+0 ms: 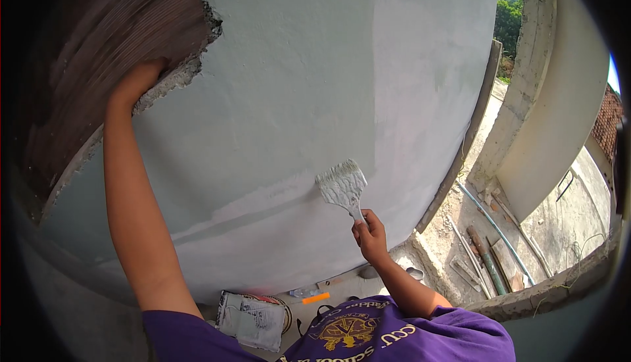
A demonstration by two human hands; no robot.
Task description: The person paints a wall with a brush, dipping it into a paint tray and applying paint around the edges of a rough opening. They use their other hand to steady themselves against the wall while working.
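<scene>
My right hand (370, 232) grips the handle of a wide paintbrush (342, 185) coated in white paint, its bristles against the pale plastered wall (315, 86). A fresh lighter streak runs left from the brush across the wall. My left hand (135, 82) is raised high and rests on the broken edge of the plaster, where the wall meets dark brown ridged boards (98, 40). My purple shirt fills the bottom of the view.
A paint-smeared bucket (253, 319) stands on the floor below me. Pipes and scrap wood (490, 257) lie on the ground at the right, beside a concrete ledge and a curved parapet. Trees show beyond at top right.
</scene>
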